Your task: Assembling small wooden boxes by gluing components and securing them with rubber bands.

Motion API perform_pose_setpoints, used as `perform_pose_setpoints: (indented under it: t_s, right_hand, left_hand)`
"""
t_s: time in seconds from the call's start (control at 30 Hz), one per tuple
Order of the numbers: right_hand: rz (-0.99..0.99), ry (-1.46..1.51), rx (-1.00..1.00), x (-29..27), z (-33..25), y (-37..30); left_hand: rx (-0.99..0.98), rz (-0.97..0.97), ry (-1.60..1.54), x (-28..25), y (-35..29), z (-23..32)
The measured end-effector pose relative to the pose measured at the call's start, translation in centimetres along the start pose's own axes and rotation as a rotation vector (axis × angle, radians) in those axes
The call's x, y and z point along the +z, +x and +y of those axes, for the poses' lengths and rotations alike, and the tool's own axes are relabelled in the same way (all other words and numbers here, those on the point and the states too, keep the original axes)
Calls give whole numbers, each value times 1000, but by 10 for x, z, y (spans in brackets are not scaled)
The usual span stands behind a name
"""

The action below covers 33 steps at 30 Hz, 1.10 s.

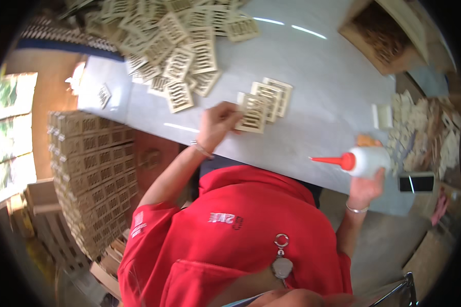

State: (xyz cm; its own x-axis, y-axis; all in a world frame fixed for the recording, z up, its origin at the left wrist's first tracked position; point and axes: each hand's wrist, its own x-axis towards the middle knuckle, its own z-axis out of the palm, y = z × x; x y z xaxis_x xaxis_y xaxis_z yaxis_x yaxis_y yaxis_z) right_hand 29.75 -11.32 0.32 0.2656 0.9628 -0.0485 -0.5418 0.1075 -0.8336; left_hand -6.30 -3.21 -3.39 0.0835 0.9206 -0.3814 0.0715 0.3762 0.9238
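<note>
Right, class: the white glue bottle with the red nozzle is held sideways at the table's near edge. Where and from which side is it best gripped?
Grip the glue bottle round its wide white body, coming from the person's side, as the right hand does. The body is round and broad enough for fingers to wrap. The red nozzle tapers thin and points left, so leave it free.

The slatted wooden panel [252, 113] is a pale, squarish laser-cut piece with a frame and rows of narrow slots. It lies flat on the grey tabletop, its near edge under fingertips, overlapping two more panels [274, 94] fanned just behind it. The glue bottle [366, 161] is white and squat with an orange-red cone nozzle, held on its side above the table edge, nozzle pointing left.
</note>
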Motion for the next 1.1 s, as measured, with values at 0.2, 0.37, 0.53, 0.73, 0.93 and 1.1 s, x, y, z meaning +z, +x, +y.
perform_pose_setpoints:
  t_s: [0.2, 0.37, 0.53, 0.73, 0.93, 1.1]
  right_hand:
    - [-17, 35, 8, -8, -7, 1]
    - [17, 79, -2, -14, -3, 2]
    - [49, 59, 39, -4, 0, 4]
    - [43, 19, 32, 3, -2, 5]
    - [75, 24, 8, -4, -4, 7]
    - [4, 47, 46, 4, -6, 12]
  left_hand:
    - [423, 324, 676, -38, -15, 4]
    - [247, 703, 772, -110, -7, -2]
    - [-44, 613, 1124, -106, 0, 6]
    - [-69, 559, 586, -139, 8, -12]
    - [306, 687, 780, -139, -47, 29]
    - [1258, 636, 1353, -120, -61, 51]
